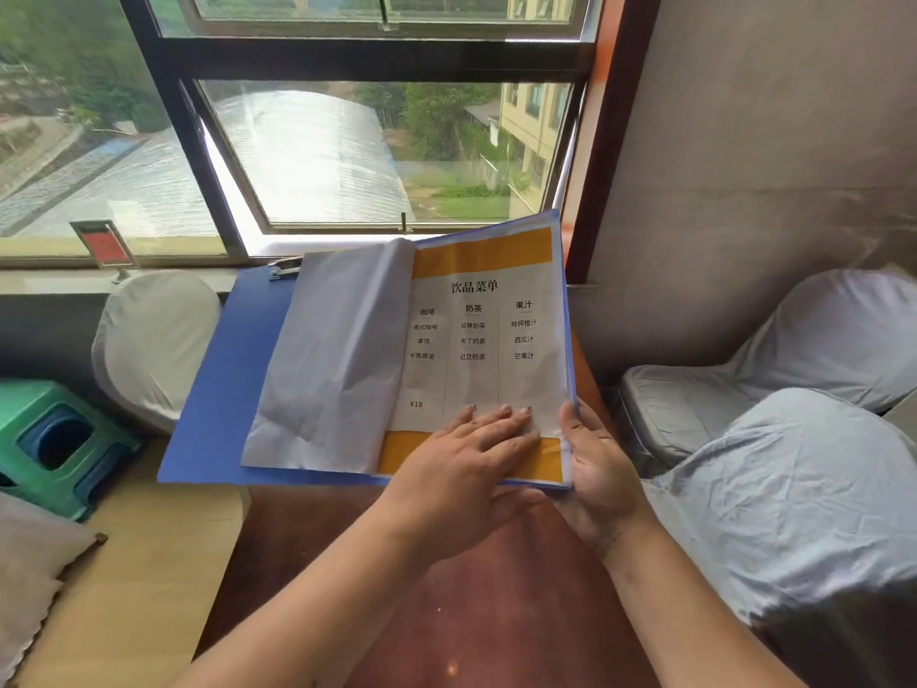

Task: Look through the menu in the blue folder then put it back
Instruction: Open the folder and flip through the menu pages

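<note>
The blue folder (218,389) lies open above the dark red table (471,613), its left cover spread flat. Inside, the menu (476,340) shows a page with orange bands and columns of black text. A turned page (327,360) rests blank side up on the left. My left hand (461,469) lies flat on the bottom of the printed page, fingers spread. My right hand (595,464) grips the folder's lower right edge, thumb on top.
A window with a dark frame (377,57) fills the far side. A white-covered chair (154,340) stands at the left, two more (804,489) at the right. Green and blue stools (54,439) are stacked at the left. A small sign stand (104,245) sits on the sill.
</note>
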